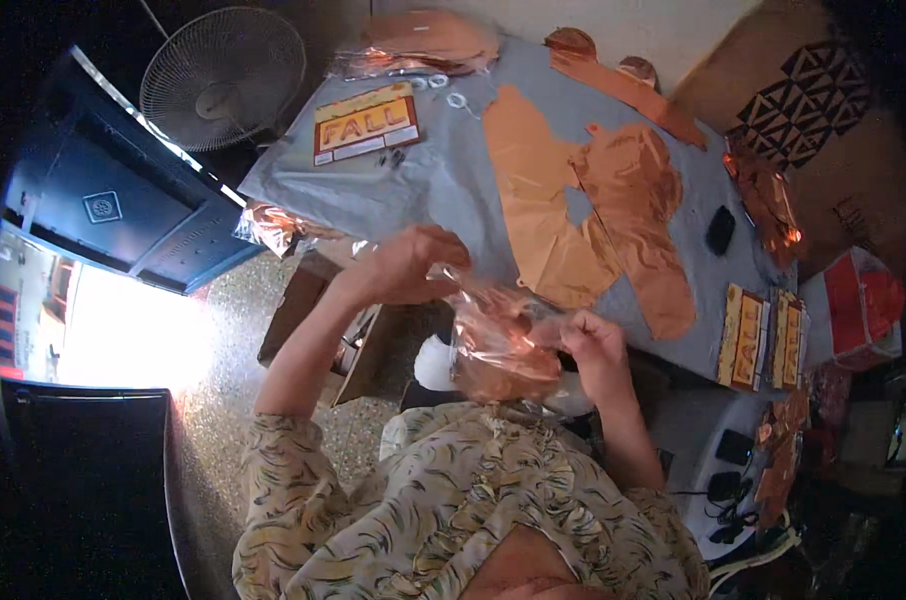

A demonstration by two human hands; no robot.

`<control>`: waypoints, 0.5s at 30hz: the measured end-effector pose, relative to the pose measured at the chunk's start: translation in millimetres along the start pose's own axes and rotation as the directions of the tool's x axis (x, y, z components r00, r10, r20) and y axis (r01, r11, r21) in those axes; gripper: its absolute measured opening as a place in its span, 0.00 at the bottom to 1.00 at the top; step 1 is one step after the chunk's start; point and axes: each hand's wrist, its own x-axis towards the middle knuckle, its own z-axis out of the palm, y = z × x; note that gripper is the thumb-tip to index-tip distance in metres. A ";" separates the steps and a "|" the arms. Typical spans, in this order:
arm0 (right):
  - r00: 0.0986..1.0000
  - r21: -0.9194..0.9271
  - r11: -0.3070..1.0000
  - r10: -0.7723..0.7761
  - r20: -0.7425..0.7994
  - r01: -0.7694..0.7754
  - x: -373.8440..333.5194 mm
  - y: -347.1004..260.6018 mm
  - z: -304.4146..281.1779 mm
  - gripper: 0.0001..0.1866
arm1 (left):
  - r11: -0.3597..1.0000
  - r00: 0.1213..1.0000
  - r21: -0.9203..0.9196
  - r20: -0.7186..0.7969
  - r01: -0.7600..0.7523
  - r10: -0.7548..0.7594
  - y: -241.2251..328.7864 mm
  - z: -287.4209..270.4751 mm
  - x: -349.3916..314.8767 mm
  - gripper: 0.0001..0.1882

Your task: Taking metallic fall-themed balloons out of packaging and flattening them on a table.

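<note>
A clear plastic bag (503,345) with crumpled copper-coloured foil inside hangs in front of my chest, off the near edge of the table. My left hand (408,265) is closed on its upper left corner. Fingers of my right hand (595,350) pinch the opposite side of the bag. Just beyond it, flat copper foil balloons lie on the table: a pale orange one (528,180) and a shinier one (633,190) partly overlap. A long narrow foil piece (623,90) lies behind them.
A grey cloth (423,200) covers the table. On it are a printed card (366,124), white rings (457,101), a stack of bagged foil (423,45) and a black object (720,231). Two more cards (743,335) stand at the right. A fan (223,80) and an open cardboard box (358,365) are leftward.
</note>
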 end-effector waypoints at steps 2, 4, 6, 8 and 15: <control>0.999 0.066 0.997 0.026 0.036 -0.028 -1.6 -2.4 0.7 0.11 | 0.990 0.997 -0.131 -0.061 0.049 -0.057 2.9 2.5 -2.9 0.20; 0.978 0.275 0.946 0.130 0.164 -0.172 -2.2 -10.6 4.4 0.11 | 0.981 0.993 -0.174 -0.068 0.081 -0.094 3.4 7.9 -8.3 0.23; 0.978 0.394 0.904 0.096 0.183 -0.163 -3.0 -8.8 8.2 0.11 | 0.990 0.747 -0.027 -0.654 0.136 -0.120 25.0 21.9 -2.5 0.29; 0.978 0.504 0.850 0.057 0.201 -0.153 -2.3 -9.1 13.1 0.11 | 0.983 0.608 -0.069 -0.778 0.170 -0.160 29.6 57.0 -13.7 0.36; 0.948 0.758 0.597 0.015 0.317 -0.263 11.2 -15.4 31.6 0.14 | 0.458 0.131 -0.859 -0.494 -0.230 -0.860 72.3 137.3 -58.1 0.40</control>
